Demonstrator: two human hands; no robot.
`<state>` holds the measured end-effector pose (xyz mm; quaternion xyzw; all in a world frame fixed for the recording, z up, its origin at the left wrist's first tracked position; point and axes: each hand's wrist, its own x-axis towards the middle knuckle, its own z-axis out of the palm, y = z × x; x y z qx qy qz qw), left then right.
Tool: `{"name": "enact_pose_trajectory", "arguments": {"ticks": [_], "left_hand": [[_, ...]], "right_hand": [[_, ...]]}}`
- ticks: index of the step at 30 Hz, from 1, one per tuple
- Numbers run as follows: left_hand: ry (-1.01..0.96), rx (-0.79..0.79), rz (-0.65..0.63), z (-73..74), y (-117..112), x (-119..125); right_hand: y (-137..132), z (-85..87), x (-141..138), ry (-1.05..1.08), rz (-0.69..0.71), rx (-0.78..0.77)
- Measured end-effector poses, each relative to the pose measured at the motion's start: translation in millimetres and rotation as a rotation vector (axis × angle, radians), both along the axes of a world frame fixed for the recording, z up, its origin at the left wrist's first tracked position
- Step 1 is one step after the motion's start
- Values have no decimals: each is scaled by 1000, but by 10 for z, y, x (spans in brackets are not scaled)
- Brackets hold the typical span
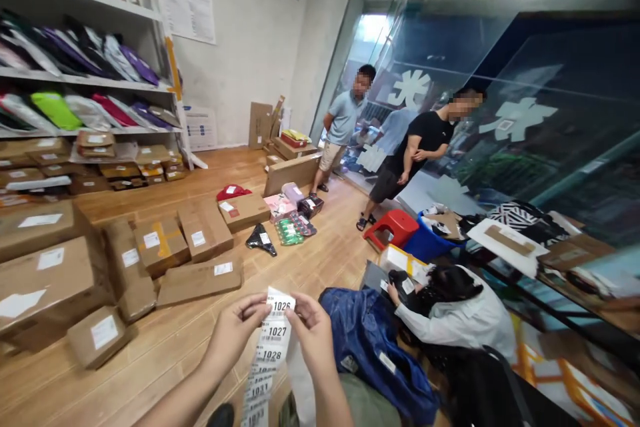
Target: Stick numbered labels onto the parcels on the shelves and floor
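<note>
A long strip of printed number labels (pixel 271 352) hangs down between my two hands, its top label reading 1026, with 1027 and 1028 below. My left hand (pixel 244 321) pinches the upper left edge near label 1026. On the other side my right hand (pixel 313 328) grips the upper right edge, thumb on the label's face. The lower part of the strip curls down toward my lap. Just right of my right hand lies a large dark blue bag (pixel 370 340) with a white label on it.
Cardboard boxes (pixel 55 280) cover the floor at left, below shelves (pixel 85 77) of parcels. A black bag (pixel 261 239) and small packages lie ahead. A crouching person (pixel 465 310) handles a dark item at right. Two people stand by the glass, near a red stool (pixel 393 229) and blue bin (pixel 434 235).
</note>
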<state>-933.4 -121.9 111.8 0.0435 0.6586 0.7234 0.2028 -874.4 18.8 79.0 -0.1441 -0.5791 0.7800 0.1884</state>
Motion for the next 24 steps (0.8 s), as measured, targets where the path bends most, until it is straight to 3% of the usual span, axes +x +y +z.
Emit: {"name": "enact_pose_trajectory", "arguments": {"ticks": [3,8,11,15,20,24], "left_hand": [[-53,79,-26,49,158,-421],[-65,81,-32,-137,599,-1047],[95,-2,-106,-251,966,-1456],[371,-121,-147,-340,1557,-2093],[115,-86,-50,-601,2330,-2967],[10,-110,128,-740,2800,-3577]], "right_hand": [[156,93,-383,-16,-15,6],[577,39,-976,-78,-41,104],[983,-63,-1364,-108,-59,243],[1659,-210,-2026,-55,45,252],[2465,-248,-3067,53,165,315],[2829,-325,-3903,-24,297,251]]}}
